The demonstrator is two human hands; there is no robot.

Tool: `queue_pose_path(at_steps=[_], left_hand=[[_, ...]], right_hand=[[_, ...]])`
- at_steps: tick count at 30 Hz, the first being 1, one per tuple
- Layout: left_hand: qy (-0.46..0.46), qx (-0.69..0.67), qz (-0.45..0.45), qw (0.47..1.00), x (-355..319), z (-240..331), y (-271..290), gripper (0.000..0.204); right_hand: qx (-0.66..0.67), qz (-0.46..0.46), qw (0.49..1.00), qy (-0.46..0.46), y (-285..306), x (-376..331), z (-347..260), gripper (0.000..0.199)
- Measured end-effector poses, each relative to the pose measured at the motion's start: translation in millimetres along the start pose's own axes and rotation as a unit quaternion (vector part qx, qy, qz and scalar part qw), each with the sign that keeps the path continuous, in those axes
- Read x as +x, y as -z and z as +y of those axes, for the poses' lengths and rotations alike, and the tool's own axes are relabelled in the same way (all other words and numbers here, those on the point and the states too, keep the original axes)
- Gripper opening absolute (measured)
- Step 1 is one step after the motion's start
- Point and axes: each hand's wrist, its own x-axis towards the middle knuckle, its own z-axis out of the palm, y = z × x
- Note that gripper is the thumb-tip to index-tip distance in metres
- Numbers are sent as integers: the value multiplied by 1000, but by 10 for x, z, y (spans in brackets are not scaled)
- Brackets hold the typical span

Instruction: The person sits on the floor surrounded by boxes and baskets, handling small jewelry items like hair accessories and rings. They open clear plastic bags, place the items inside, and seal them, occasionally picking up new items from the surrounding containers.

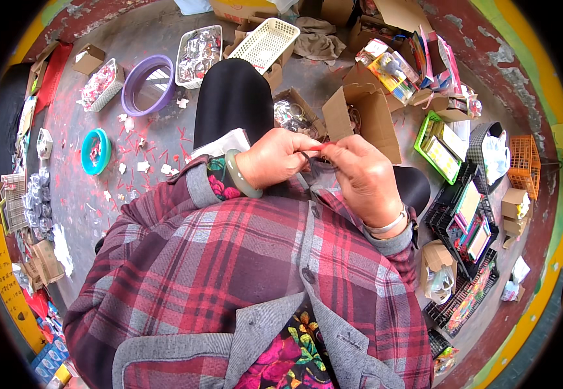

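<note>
The left hand and the right hand meet in the middle, just over the lap. Both pinch one small red strip between them. The fingers of each hand are closed on an end of it, the left from 9 o'clock and the right from 3 o'clock. The strip is thin and mostly hidden by the fingertips, so its shape is hard to tell. A green bangle sits on the left wrist, and a silver band sits on the right wrist. The sleeves are red and grey plaid. A black knee points up toward 12 o'clock. On the grey floor at 10 o'clock lie many little red bits and white scraps. A purple hoop lies at 11 o'clock, with a teal ring near it at 9 o'clock. A white basket lies at 12 o'clock, next to a tray of shiny things. A brown box stands open just past the hands at 1 o'clock. A green tray is at 3 o'clock, and an orange crate is farther out the same way. Black trays with bright packs lie at 4 o'clock.
</note>
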Motion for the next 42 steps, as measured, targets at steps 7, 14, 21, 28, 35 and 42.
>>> queue_pose_path(at_steps=[7, 14, 21, 28, 35, 42], left_hand=[[31, -102, -23, 994, -13, 5, -21, 47], [48, -160, -21, 986, 10, -43, -2, 44], [89, -227, 6, 970, 21, 41, -12, 34], [127, -357, -30, 925, -14, 106, 89, 30], [118, -377, -36, 918, -14, 113, 98, 32], [102, -340, -57, 933, -22, 135, 79, 28]], right_hand=[[123, 57, 988, -77, -12, 2, -18, 22], [92, 34, 993, -61, -40, -25, 14, 24], [119, 66, 986, -94, -14, -2, -28, 30], [76, 108, 986, -105, 105, -4, -32, 28], [97, 99, 986, -95, 107, -15, -2, 26], [28, 64, 997, -42, 84, 2, 43, 19]])
